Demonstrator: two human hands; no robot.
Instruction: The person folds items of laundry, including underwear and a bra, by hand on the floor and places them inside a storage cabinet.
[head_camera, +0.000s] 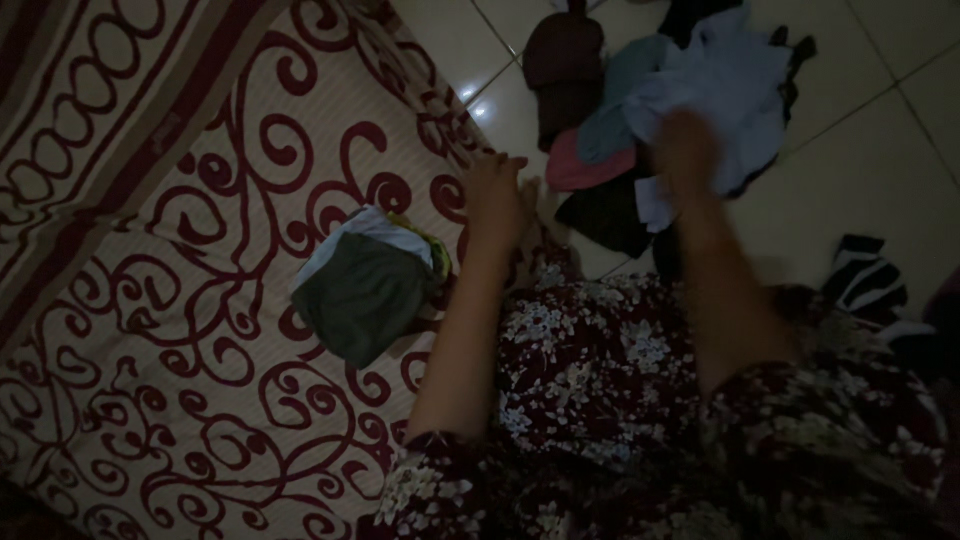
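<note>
Pale blue crumpled cloth garment (735, 85) atop floor pile, directly under right hand (685, 150); grip blurred, cannot tell. Left hand (495, 200) flat, empty, farther away.

packages: none | labels: none | signs: none | screens: none

Single head-worn view, looking steeply down from close range over the wearer's lap: patterned mattress (170, 250) fills the left, tiled floor (880, 170) the upper right. No second view overlaps.
</note>
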